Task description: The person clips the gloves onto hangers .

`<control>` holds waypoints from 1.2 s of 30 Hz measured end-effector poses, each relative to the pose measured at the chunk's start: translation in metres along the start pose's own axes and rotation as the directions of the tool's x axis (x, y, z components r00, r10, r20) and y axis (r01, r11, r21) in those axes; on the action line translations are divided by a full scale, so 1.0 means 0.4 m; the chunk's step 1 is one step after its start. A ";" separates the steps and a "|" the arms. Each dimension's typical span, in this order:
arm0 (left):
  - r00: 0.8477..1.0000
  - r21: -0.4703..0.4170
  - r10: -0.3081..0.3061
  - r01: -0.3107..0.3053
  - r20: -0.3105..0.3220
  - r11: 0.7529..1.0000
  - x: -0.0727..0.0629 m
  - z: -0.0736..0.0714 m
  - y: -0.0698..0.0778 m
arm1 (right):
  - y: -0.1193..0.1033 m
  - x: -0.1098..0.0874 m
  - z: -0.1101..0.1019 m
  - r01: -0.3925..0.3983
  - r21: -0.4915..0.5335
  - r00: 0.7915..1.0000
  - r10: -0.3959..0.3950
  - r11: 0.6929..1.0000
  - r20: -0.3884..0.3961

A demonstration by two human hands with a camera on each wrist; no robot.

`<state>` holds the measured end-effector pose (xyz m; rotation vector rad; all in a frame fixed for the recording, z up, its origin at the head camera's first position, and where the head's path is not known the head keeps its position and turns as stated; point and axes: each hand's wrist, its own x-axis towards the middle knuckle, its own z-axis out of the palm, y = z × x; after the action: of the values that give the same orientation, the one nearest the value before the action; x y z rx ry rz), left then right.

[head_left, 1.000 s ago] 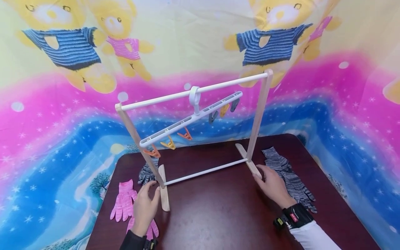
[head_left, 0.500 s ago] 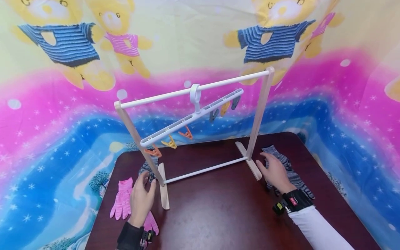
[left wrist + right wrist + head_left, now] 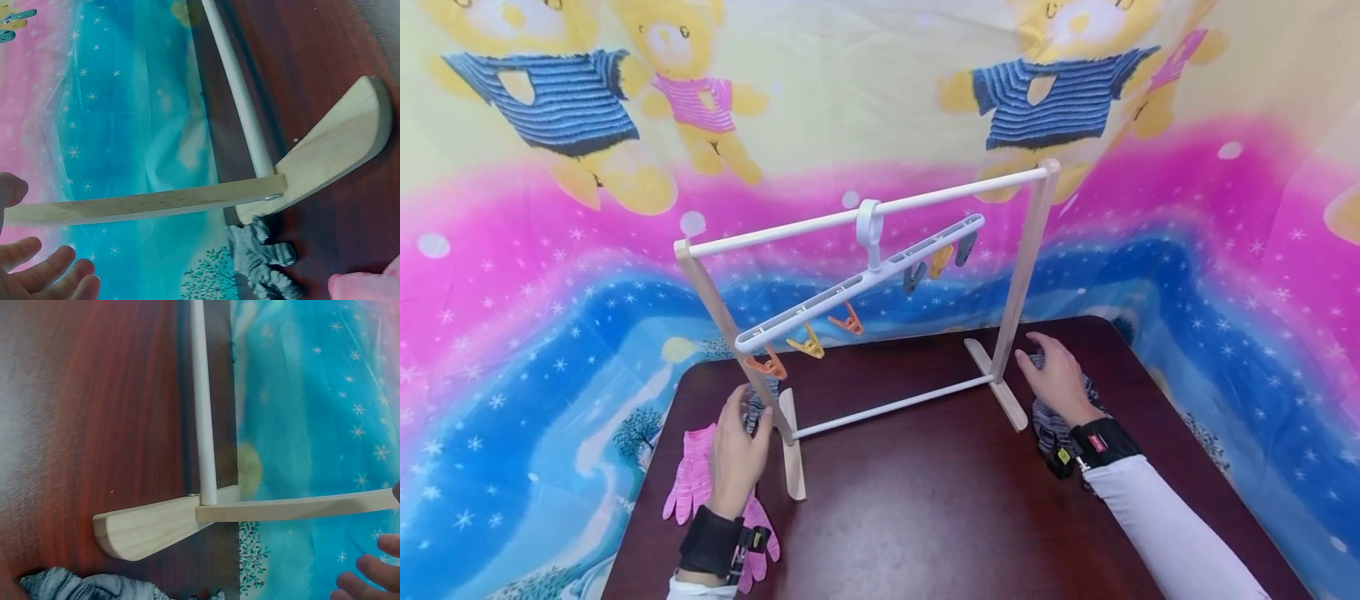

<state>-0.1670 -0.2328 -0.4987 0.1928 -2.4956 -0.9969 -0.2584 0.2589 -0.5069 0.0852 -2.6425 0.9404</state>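
A wooden drying rack with a white top bar [image 3: 958,192] stands on the table. From the bar hangs a white clip hanger [image 3: 880,273], tilted in view, bearing orange, yellow and grey clips. Beside the left wooden upright [image 3: 710,292] is my left hand [image 3: 737,454], fingers and thumb spread around it, seemingly apart from it. My right hand [image 3: 1056,379] is held near the right upright [image 3: 1026,275], above a grey knit glove [image 3: 1047,421] that it partly covers. In the right wrist view, only some fingertips [image 3: 365,575] show. Neither hand holds anything.
Pink gloves [image 3: 688,479] lie at the table's left, partly under my left forearm. Another grey glove [image 3: 262,256] lies behind the left upright. The rack's lower white bar [image 3: 895,407] joins its wooden feet [image 3: 795,471]. A printed cloth [image 3: 850,108] hangs behind the dark table [image 3: 917,508].
Both hands have left the rack's feet and moved forward and upward beside the uprights. My right hand has let go of the right foot. The rack and hanger stay in place.
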 end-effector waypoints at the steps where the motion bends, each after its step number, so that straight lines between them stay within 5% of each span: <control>1: 1.000 0.000 0.007 -0.007 -0.006 1.000 0.005 -0.001 0.002 | -0.001 0.005 0.000 -0.006 0.004 1.000 0.006 1.000 -0.002; 17: 0.997 -0.027 0.077 -0.077 -0.011 0.997 0.054 -0.012 0.021 | -0.022 0.070 -0.003 0.013 0.066 1.000 -0.012 0.998 -0.019; 36: 0.989 -0.080 0.150 -0.149 0.005 0.986 0.072 -0.011 0.024 | -0.048 0.108 -0.007 0.037 0.114 0.999 -0.036 0.993 -0.014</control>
<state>-0.1903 -0.2367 -0.4792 -0.0245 -2.4340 -1.0339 -0.2950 0.2480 -0.4793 0.1540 -2.5661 1.0764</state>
